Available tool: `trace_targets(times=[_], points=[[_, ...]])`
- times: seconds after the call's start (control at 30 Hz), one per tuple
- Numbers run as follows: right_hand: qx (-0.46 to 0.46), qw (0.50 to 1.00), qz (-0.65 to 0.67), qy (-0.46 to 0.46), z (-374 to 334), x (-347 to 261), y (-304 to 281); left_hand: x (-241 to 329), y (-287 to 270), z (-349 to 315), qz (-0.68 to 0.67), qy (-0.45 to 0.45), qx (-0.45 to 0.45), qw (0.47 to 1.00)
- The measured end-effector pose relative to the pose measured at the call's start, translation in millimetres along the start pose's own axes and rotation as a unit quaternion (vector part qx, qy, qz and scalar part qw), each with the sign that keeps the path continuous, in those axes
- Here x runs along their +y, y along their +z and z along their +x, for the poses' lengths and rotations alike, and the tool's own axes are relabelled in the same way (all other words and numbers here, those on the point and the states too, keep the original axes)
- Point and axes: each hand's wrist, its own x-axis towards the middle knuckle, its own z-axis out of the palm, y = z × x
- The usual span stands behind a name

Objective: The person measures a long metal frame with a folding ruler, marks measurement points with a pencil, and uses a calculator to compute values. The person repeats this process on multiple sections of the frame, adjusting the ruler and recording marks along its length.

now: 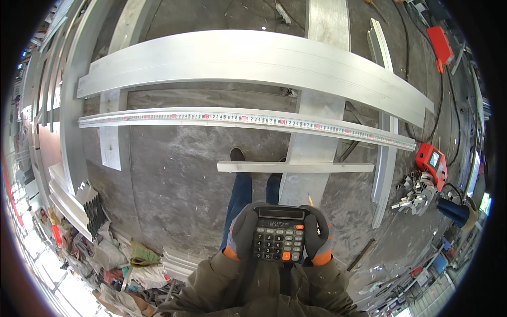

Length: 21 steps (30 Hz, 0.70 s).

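A black calculator (pixel 279 239) with grey and orange keys is held in front of my body, its keypad facing up. My left hand (pixel 243 232), in a grey and orange work glove, is closed on its left edge. On the right edge my right hand (pixel 319 235) grips it in a matching glove, thumb by the keys. A pencil (pixel 310 199) sticks up beyond the top of my right hand; its lower part is hidden. Farther off, a measuring tape (pixel 227 117) lies stretched along a narrow metal profile (pixel 158 122).
A wide aluminium profile (pixel 237 55) lies crosswise beyond the tape, and a short bar (pixel 296 167) lies nearer me. Crosswise supports (pixel 309 148) carry them. At the right stand a red device (pixel 432 161) with a screen and a pile of metal offcuts (pixel 416 191). Sacks (pixel 145 254) lie left.
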Motion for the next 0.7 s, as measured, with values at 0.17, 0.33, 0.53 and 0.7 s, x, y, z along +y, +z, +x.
trace_targets(times=[0.17,0.33,0.53,0.7], points=[[0.015,0.999,-0.047,0.004,20,4,10,-38,-8,28,-0.015,-0.02,0.042,0.999],[0.015,0.999,0.052,0.004,65,-6,17,-40,-33,59,-0.005,-0.025,0.078,0.997],[0.056,0.906,-0.272,-0.319,149,-21,36,-7,-58,77,0.003,0.016,0.113,0.994],[0.032,0.831,-0.423,-0.359,185,-21,46,11,-59,75,0.026,0.01,0.131,0.991]])
